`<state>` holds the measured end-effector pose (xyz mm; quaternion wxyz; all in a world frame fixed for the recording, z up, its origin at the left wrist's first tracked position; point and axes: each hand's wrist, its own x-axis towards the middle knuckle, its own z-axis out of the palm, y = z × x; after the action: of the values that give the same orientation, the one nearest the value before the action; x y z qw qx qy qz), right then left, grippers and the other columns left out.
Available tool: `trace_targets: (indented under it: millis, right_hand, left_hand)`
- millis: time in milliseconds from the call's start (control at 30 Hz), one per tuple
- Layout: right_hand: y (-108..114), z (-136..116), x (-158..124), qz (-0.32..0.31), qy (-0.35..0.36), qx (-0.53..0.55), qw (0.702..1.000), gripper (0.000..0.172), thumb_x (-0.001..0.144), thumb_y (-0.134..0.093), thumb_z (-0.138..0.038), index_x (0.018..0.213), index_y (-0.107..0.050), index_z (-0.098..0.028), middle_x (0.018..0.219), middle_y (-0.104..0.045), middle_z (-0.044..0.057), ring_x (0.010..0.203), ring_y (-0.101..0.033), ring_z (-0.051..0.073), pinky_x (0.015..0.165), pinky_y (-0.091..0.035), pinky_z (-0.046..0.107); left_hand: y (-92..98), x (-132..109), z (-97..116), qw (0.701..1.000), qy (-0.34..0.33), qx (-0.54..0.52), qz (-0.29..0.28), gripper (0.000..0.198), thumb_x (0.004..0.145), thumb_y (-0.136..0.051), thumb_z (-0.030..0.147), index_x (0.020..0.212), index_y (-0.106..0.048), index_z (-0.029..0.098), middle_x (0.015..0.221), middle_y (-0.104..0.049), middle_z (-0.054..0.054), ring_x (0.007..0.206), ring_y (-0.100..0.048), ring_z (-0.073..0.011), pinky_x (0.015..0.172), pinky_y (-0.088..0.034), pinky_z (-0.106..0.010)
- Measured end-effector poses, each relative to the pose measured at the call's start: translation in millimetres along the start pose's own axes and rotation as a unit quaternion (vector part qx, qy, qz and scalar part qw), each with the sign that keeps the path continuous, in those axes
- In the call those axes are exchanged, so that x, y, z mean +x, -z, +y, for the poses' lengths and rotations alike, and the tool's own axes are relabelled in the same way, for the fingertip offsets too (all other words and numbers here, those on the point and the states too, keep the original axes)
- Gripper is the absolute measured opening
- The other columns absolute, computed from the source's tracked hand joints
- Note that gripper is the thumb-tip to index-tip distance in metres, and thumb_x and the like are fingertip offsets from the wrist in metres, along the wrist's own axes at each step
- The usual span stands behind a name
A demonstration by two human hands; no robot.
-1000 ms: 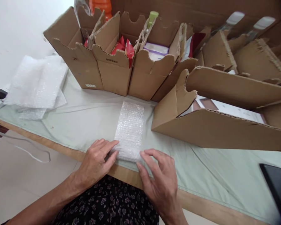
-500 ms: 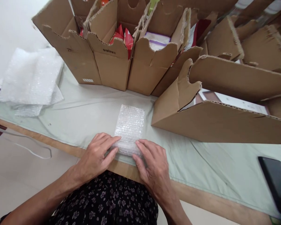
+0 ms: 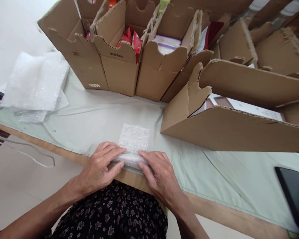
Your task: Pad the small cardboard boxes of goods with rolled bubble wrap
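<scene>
Two hands (image 3: 129,169), one bubble-wrap strip (image 3: 134,137), one phone (image 3: 292,192).

Your bubble wrap strip (image 3: 134,141) is clear, bumpy plastic, lying flat on the pale green cloth right at the near table edge. The end closest to you is curled up into a tight little roll, running 9 to 3 o'clock. The flat, unrolled bit stretches away toward 12 o'clock, pretty short, and its far edge sits well apart from the cardboard boxes.
</scene>
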<state>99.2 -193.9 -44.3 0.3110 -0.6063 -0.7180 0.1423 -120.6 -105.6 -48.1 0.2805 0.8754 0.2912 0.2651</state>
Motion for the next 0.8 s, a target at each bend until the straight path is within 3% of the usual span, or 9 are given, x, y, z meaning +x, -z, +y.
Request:
trace_targets:
  millis: [67, 133, 267, 333, 433, 567, 700, 800]
  right_hand:
    - [-1.0, -0.6, -1.6, 0.058, -0.005, -0.055, 0.997, 0.025, 0.106, -0.053, -0.027, 0.128, -0.061, -0.02, 0.118, -0.072, 0.012, 0.104, -0.067, 0.025, 0.087, -0.051, 0.041]
    - [-3.5, -1.8, -0.7, 0.073, 0.007, -0.105, 0.992, 0.026, 0.104, -0.055, -0.027, 0.128, -0.061, -0.019, 0.125, -0.069, 0.015, 0.109, -0.064, 0.028, 0.088, -0.051, 0.043]
    - [-11.8, -2.4, 9.0, -0.021, 0.048, -0.141, 0.989, 0.029, 0.099, -0.058, -0.019, 0.127, -0.063, -0.019, 0.13, -0.069, 0.015, 0.119, -0.061, 0.031, 0.092, -0.05, 0.047]
    - [-14.5, -0.5, 14.2, -0.027, 0.052, -0.131, 0.99, 0.029, 0.099, -0.056, -0.015, 0.126, -0.064, -0.019, 0.125, -0.072, 0.013, 0.116, -0.063, 0.03, 0.093, -0.05, 0.046]
    - [-13.1, 1.7, 15.0, 0.029, 0.015, -0.069, 0.997, 0.024, 0.103, -0.054, -0.019, 0.124, -0.065, -0.02, 0.11, -0.077, 0.009, 0.099, -0.069, 0.024, 0.088, -0.052, 0.041]
    - [-9.9, -6.5, 3.2, 0.094, -0.101, 0.044, 0.989, 0.024, 0.104, -0.056, -0.025, 0.125, -0.066, -0.021, 0.108, -0.077, 0.007, 0.096, -0.071, 0.021, 0.081, -0.055, 0.033]
    - [-15.6, -22.1, -11.3, 0.071, -0.142, 0.138, 0.978, 0.019, 0.105, -0.054, -0.027, 0.118, -0.067, -0.026, 0.103, -0.076, 0.002, 0.089, -0.07, 0.018, 0.077, -0.055, 0.03]
    - [-13.0, -23.9, -20.6, 0.111, -0.125, 0.093, 0.982, 0.017, 0.105, -0.054, -0.031, 0.113, -0.067, -0.025, 0.106, -0.073, 0.004, 0.096, -0.068, 0.021, 0.085, -0.054, 0.035]
  left_hand:
    - [-2.3, 5.5, -5.0, 1.0, 0.01, 0.015, 0.016, 0.027, 0.097, -0.062, 0.016, 0.124, -0.064, 0.017, 0.103, -0.072, -0.009, 0.1, -0.062, -0.0246, 0.088, -0.053, -0.041]
    - [-5.6, 12.4, -11.3, 0.998, 0.013, 0.058, 0.034, 0.025, 0.098, -0.062, 0.02, 0.122, -0.066, 0.015, 0.103, -0.071, -0.01, 0.097, -0.063, -0.0253, 0.086, -0.054, -0.042]
    - [-10.6, 19.3, -19.7, 0.992, 0.034, 0.099, 0.066, 0.025, 0.099, -0.06, 0.026, 0.122, -0.068, 0.018, 0.108, -0.069, -0.011, 0.103, -0.064, -0.0272, 0.09, -0.055, -0.045]
    - [-9.5, 16.1, -18.7, 0.993, 0.058, 0.071, 0.074, 0.027, 0.1, -0.059, 0.028, 0.124, -0.067, 0.019, 0.114, -0.068, -0.011, 0.108, -0.064, -0.0277, 0.095, -0.055, -0.046]
    - [-4.0, 4.1, -9.9, 0.984, 0.15, -0.03, 0.096, 0.04, 0.099, -0.061, 0.034, 0.137, -0.06, 0.022, 0.128, -0.064, -0.012, 0.113, -0.065, -0.0271, 0.099, -0.056, -0.047]
    - [-5.0, -8.8, 8.0, 0.911, 0.288, -0.278, 0.099, 0.066, 0.097, -0.066, 0.04, 0.155, -0.04, 0.023, 0.141, -0.061, -0.016, 0.118, -0.068, -0.0281, 0.1, -0.059, -0.047]
    - [-20.2, -2.6, 21.1, 0.821, 0.303, -0.483, 0.034, 0.073, 0.093, -0.071, 0.048, 0.153, -0.042, 0.019, 0.137, -0.067, -0.017, 0.126, -0.066, -0.0311, 0.107, -0.056, -0.047]
    - [-24.7, 5.9, 26.1, 0.816, 0.301, -0.493, 0.036, 0.074, 0.093, -0.07, 0.046, 0.155, -0.04, 0.021, 0.133, -0.069, -0.014, 0.124, -0.067, -0.0289, 0.105, -0.057, -0.042]
